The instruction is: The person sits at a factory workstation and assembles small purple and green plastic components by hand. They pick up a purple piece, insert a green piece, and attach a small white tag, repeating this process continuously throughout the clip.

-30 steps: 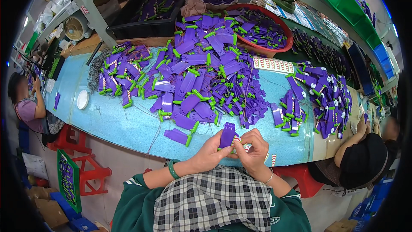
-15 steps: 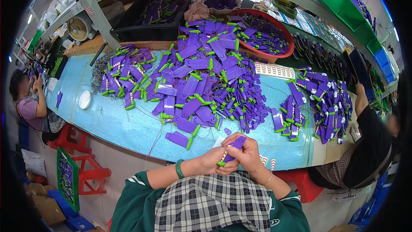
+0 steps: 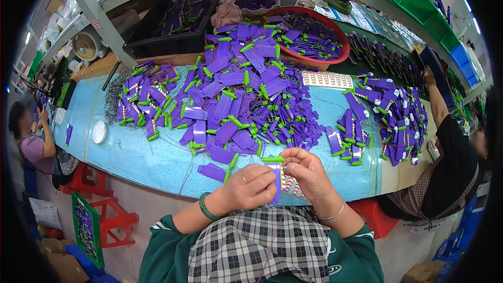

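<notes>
My left hand (image 3: 252, 184), with a ring on one finger, is closed on a flat purple plastic piece (image 3: 274, 191). A bright green bar (image 3: 272, 160) crosses the top end of that piece. My right hand (image 3: 309, 174) is beside it, its thumb and index finger bent together near the end of the green bar; whatever lies between them is too small to make out. Below these fingers lies a sheet of red-and-white striped stickers (image 3: 293, 186) at the table edge. Just beyond my left hand rests another purple piece (image 3: 211, 172) with a green end.
A large heap of purple-and-green pieces (image 3: 230, 99) covers the middle of the blue table (image 3: 141, 154). Smaller piles lie left and right. Behind are a black bin (image 3: 137, 47), a red basin (image 3: 346, 47) and another sticker sheet (image 3: 327, 79). Co-workers sit at both sides.
My hands have moved apart from round the purple piece. My left hand now holds it with the green bar at the far end; my right hand has shifted right and off the piece's face.
</notes>
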A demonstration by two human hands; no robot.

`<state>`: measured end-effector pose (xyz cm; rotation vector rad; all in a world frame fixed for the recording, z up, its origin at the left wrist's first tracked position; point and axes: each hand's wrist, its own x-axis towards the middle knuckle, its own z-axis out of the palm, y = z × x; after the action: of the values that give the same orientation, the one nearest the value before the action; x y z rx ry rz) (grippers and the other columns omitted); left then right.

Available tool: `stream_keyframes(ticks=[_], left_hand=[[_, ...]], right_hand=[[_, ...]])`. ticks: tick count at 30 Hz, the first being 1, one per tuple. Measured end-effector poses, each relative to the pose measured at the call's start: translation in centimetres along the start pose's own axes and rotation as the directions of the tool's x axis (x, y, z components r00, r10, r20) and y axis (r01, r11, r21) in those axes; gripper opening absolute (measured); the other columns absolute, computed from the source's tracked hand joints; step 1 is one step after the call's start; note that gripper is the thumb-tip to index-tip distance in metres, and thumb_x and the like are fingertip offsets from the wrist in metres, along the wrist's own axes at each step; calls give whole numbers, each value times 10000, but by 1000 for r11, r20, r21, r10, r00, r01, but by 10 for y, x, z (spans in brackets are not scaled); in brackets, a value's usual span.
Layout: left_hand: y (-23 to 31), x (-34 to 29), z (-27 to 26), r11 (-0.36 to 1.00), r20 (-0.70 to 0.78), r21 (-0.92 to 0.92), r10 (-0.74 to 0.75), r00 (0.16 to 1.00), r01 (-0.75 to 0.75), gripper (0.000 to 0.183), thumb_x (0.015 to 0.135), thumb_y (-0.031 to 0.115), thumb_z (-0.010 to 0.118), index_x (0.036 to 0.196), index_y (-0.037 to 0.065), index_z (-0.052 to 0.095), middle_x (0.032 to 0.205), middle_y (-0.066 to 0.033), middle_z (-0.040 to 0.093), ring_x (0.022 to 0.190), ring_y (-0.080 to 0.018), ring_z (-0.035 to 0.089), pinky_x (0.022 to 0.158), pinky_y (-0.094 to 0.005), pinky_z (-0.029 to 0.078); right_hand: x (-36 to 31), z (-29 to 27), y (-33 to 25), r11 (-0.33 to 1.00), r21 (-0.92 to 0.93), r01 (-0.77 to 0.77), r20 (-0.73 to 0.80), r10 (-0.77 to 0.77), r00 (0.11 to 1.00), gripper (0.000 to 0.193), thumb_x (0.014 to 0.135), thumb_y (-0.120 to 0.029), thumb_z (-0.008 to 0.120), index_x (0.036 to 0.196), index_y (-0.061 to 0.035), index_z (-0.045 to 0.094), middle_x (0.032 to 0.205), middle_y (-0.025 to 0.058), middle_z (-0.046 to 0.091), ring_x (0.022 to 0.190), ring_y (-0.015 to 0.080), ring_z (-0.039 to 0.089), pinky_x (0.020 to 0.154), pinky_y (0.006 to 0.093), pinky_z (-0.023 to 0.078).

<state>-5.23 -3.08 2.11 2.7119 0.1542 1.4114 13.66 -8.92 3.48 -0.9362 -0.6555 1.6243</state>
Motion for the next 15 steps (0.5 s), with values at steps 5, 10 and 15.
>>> stream_keyframes(ticks=[5,10,15], left_hand=[[0,-3,3,997,2,1,72,997,-72,150,680,50,671,760,60,543,939,-94,572,877,-237,614,700,-316,566],[2,-7,6,982,-16,-92,162,987,-162,149,656,-6,661,753,43,559,934,-94,569,862,-244,617,697,-300,565],[4,-9,7,978,-33,-116,172,984,-175,154,654,-27,659,775,36,588,948,-106,567,872,-246,609,687,-302,568]], right_hand=[[-5,-3,10,992,46,-115,0,115,993,121,849,-38,640,966,-13,618,856,25,643,741,81,603,675,226,495],[-5,-2,10,995,-36,-89,21,90,996,68,839,-70,666,787,-49,628,724,-16,616,645,38,543,589,202,439],[2,-7,16,981,-163,-105,36,112,993,205,853,-125,663,665,-63,609,645,-38,584,614,14,494,558,191,399]])
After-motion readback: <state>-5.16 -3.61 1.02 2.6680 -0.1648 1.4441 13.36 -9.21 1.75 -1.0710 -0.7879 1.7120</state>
